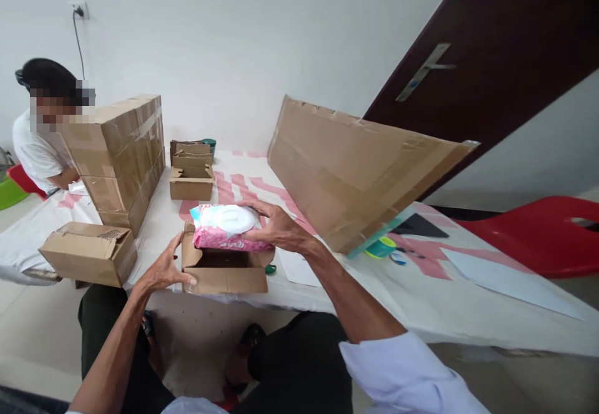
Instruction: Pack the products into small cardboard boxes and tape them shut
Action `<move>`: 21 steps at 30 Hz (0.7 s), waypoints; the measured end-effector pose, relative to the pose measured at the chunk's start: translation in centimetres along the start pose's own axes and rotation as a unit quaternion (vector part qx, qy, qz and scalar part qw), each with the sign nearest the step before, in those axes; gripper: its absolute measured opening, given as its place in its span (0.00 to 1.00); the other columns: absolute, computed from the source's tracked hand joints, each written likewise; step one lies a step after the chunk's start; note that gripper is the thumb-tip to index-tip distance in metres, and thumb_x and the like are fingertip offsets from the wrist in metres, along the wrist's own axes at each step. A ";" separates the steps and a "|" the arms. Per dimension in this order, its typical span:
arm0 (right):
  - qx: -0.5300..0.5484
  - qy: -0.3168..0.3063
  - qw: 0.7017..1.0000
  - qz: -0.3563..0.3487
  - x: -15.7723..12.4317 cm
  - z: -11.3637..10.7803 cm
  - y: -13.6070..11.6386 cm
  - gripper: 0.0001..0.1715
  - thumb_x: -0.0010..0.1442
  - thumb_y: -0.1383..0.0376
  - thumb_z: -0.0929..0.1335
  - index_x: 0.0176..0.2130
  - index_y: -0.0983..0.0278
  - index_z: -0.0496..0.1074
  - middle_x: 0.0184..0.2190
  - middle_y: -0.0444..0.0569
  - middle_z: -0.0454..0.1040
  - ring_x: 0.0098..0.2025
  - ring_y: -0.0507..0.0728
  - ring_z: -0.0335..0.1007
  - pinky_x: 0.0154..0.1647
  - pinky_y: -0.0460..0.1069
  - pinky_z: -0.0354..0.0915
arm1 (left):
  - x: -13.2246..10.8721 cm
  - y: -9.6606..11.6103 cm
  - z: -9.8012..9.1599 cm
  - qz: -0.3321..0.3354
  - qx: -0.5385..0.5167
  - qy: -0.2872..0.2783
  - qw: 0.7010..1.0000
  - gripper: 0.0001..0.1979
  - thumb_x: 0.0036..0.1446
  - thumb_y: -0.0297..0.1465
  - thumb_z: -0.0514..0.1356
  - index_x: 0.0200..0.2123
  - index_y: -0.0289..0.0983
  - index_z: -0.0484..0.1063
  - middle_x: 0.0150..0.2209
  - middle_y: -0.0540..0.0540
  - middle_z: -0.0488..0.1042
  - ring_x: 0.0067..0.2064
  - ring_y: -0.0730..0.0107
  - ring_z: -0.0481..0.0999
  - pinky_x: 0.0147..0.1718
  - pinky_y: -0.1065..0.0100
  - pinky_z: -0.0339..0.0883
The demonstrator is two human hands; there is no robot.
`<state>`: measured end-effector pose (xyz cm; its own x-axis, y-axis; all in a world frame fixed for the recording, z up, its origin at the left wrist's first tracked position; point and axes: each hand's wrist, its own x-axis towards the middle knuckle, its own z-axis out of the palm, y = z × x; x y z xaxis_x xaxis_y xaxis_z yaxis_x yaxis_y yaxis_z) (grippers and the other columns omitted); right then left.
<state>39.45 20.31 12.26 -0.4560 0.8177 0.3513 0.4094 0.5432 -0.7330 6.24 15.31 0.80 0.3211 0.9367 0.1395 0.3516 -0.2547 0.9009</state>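
A pink and white pack of wet wipes [229,227] with a white lid is in my right hand [276,230], which grips its right end. The pack is held just over an open cardboard box [229,280] at the table's front edge. My left hand [163,269] grips the left end of that box, thumb on the near wall and fingers at the far corner. Inside, the box looks dark, and the pack hides part of its opening.
Several small open boxes [191,188] stand farther back. A closed box [88,252] and a taped carton stack [133,152] are at left, where another person [40,146] sits. A large cardboard panel [355,171], a tape roll [380,248] and a red chair [533,236] are at right.
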 end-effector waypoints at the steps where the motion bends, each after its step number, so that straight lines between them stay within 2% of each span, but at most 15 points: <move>1: 0.015 0.002 1.000 0.001 0.0 -0.2 -0.2 0.37 0.49 0.61 0.77 0.58 0.64 0.77 0.57 0.54 0.80 0.58 0.65 0.76 0.60 0.57 0.71 | 0.2 0.4 -0.3 0.009 0.010 0.017 1.000 0.75 0.38 0.60 0.79 0.80 0.42 0.45 0.79 0.27 0.49 0.79 0.28 0.52 0.71 0.34 0.57; 3: 0.049 -0.001 0.999 0.007 0.0 -0.2 -0.5 0.36 0.49 0.61 0.78 0.57 0.64 0.77 0.55 0.53 0.80 0.56 0.64 0.77 0.59 0.56 0.71 | 0.6 1.9 -1.1 0.046 0.017 0.043 0.998 0.72 0.41 0.60 0.78 0.80 0.44 0.45 0.80 0.28 0.47 0.79 0.28 0.50 0.71 0.34 0.59; 7: 0.143 -0.026 0.989 0.011 0.8 1.0 -1.1 0.37 0.47 0.59 0.81 0.55 0.64 0.77 0.50 0.52 0.81 0.51 0.62 0.78 0.53 0.54 0.74 | 1.5 6.8 -1.3 0.105 -0.012 0.037 0.994 0.67 0.44 0.58 0.78 0.79 0.47 0.50 0.80 0.34 0.51 0.79 0.32 0.53 0.73 0.40 0.59; 9: 0.194 -0.021 0.981 0.002 1.2 1.5 -1.3 0.38 0.47 0.55 0.83 0.54 0.63 0.77 0.51 0.52 0.81 0.51 0.62 0.78 0.53 0.55 0.74 | 1.8 9.1 -0.8 0.114 -0.046 0.077 0.989 0.59 0.49 0.57 0.76 0.77 0.45 0.57 0.78 0.37 0.58 0.78 0.34 0.56 0.74 0.44 0.58; 11: 0.233 0.001 0.972 -0.006 1.5 1.8 -1.5 0.42 0.48 0.49 0.84 0.56 0.61 0.76 0.56 0.55 0.80 0.55 0.64 0.78 0.57 0.57 0.74 | 2.1 10.7 -0.5 0.123 -0.088 0.133 0.979 0.54 0.52 0.57 0.75 0.75 0.43 0.62 0.75 0.37 0.64 0.75 0.36 0.63 0.73 0.46 0.62; 14: 0.266 0.050 0.962 -0.036 1.8 1.9 -1.8 0.48 0.53 0.37 0.79 0.62 0.58 0.73 0.68 0.58 0.72 0.69 0.69 0.68 0.68 0.61 0.69 | 2.8 12.1 -0.7 0.138 -0.143 0.218 0.955 0.48 0.52 0.53 0.76 0.71 0.41 0.68 0.69 0.38 0.73 0.69 0.39 0.73 0.67 0.48 0.71; 16: 0.280 0.074 0.955 -0.064 2.0 2.2 -2.1 0.53 0.55 0.32 0.76 0.67 0.56 0.70 0.72 0.58 0.66 0.75 0.70 0.60 0.72 0.63 0.65 | 3.7 12.7 -1.3 0.144 -0.173 0.275 0.935 0.42 0.55 0.52 0.75 0.67 0.39 0.72 0.64 0.38 0.78 0.66 0.41 0.76 0.65 0.50 0.73; 18: 0.291 0.085 0.950 -0.078 2.5 2.9 -2.3 0.55 0.56 0.33 0.76 0.71 0.54 0.67 0.72 0.57 0.67 0.75 0.70 0.60 0.74 0.64 0.62 | 4.8 13.2 -1.9 0.146 -0.193 0.309 0.920 0.36 0.56 0.52 0.74 0.61 0.39 0.76 0.59 0.39 0.81 0.65 0.43 0.78 0.64 0.52 0.74; 21: 0.303 0.124 0.942 -0.069 3.9 4.1 -2.3 0.51 0.59 0.38 0.77 0.71 0.55 0.67 0.67 0.55 0.74 0.74 0.69 0.62 0.75 0.63 0.62 | 6.4 13.7 -2.9 0.148 -0.188 0.303 0.923 0.33 0.54 0.52 0.75 0.56 0.38 0.79 0.57 0.39 0.82 0.63 0.43 0.79 0.62 0.53 0.76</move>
<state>33.52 21.45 12.92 -0.2429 0.8071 0.5382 -0.2006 0.5010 -0.8419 10.54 18.53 15.27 -0.2363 0.8314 0.5030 -0.0400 -0.5255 0.8498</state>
